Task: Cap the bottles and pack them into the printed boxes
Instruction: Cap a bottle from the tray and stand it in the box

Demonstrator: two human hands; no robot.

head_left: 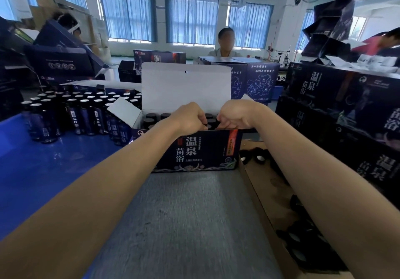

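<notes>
my left hand (190, 119) and right hand (234, 117) reach forward, fingers curled, into the printed box (194, 149). capped bottles (151, 119) stand just beneath; i cannot tell if either grip clamps one.

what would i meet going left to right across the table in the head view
Silver-topped bottles standing on the blue surface → open printed box holding black-capped bottles → brown cardboard tray of loose black caps → stacked printed boxes at the right.
</notes>
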